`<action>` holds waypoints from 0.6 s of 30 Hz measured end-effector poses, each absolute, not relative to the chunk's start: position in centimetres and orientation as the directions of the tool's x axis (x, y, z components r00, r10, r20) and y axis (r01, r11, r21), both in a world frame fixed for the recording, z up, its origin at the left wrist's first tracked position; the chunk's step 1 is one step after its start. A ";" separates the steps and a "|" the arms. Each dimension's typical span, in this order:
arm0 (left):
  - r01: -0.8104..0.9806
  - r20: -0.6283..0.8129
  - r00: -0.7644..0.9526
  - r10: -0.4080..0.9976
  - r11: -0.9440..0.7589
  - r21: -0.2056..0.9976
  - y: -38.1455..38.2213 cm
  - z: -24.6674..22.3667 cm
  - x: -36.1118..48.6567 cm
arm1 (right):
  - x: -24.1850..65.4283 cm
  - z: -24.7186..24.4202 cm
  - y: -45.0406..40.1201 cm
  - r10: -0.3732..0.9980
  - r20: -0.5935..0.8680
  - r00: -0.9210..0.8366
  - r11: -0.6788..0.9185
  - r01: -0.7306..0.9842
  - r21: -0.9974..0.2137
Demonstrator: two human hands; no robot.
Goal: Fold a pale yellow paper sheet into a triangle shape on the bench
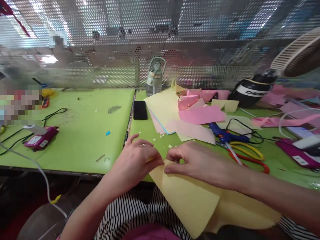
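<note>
A large yellow sheet of paper (190,196) hangs over the table's front edge and across my lap, with a bend along it. My left hand (140,160), a ring on one finger, pinches the paper's upper left corner. Close beside it, my right hand (187,161) grips the same edge between thumb and curled fingers. The fingertips of both hands nearly meet there. Small pale paper scraps (162,136) lie on the table just beyond my hands.
Beyond my hands are stacked paper sheets (165,106), a phone (140,110) and a clear bottle (154,80). To the right lie a blue glue gun (226,135), scissors (250,155), pink paper pieces (202,115), a black bottle (252,91) and a purple power strip (297,155). Another strip (41,138) sits left.
</note>
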State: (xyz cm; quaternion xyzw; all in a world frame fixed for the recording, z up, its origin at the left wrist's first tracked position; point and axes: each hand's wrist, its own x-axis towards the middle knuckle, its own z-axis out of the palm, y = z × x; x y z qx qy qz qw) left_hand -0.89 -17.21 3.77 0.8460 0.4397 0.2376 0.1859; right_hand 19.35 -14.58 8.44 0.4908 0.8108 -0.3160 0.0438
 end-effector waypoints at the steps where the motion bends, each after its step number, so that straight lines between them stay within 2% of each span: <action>1: 0.675 0.222 0.498 0.838 -0.536 0.507 -17.1 3.7 -1.0 | 19.6 8.5 -14.6 0.764 -0.396 -0.509 0.310 0.829 -0.466; 7: 0.699 0.188 0.429 0.883 -0.457 0.550 -16.8 2.6 -3.2 | 23.1 8.9 -15.5 0.828 -0.393 -0.399 0.235 0.885 -0.403; 12: 0.671 0.146 0.428 0.892 -0.422 0.610 -16.9 1.9 -4.3 | 25.1 9.0 -16.3 0.867 -0.362 -0.342 0.170 0.887 -0.430; 18: 0.725 0.031 0.458 0.888 -0.394 0.565 -17.3 1.7 -3.9 | 25.1 9.2 -16.8 0.909 -0.244 -0.338 0.250 0.910 -0.331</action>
